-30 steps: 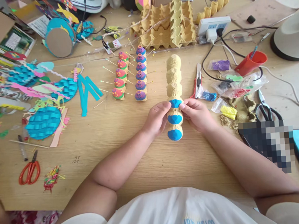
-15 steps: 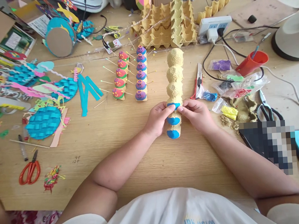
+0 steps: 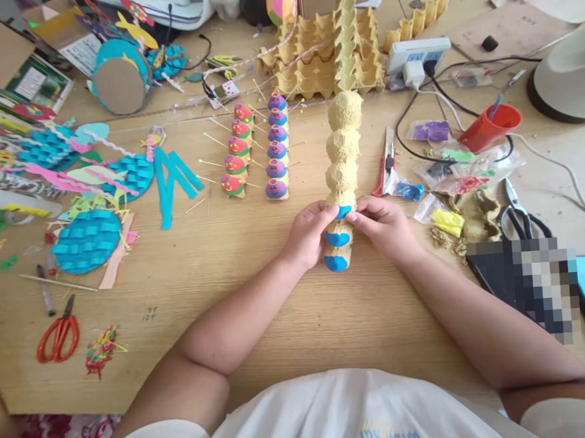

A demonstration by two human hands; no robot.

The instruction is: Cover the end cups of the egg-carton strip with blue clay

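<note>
Between my two hands is a strip of egg carton (image 3: 343,147), a row of bumpy yellowish cups pointing away from me. Blue clay (image 3: 337,238) covers part of the three cups nearest me. My left hand (image 3: 310,236) grips the strip's left side, its thumb on the third blue patch. From the right, my right hand (image 3: 384,224) holds the same strip, thumb against that patch too. Left of the strip stand two painted egg-carton caterpillars, one red and green (image 3: 238,146), one purple (image 3: 277,150), with pins stuck in them.
A red utility knife (image 3: 387,162), clay packets (image 3: 447,221), black-handled scissors (image 3: 523,219) and a red cup (image 3: 494,127) lie to the right. Egg trays (image 3: 307,71) and a power strip (image 3: 420,51) stand behind. Leftward are blue woven discs (image 3: 87,240) and red-handled scissors (image 3: 58,339).
The strip's near end has tilted slightly left, and its far end slightly right. Both hands keep their hold, with the thumbs still at the third blue patch.
</note>
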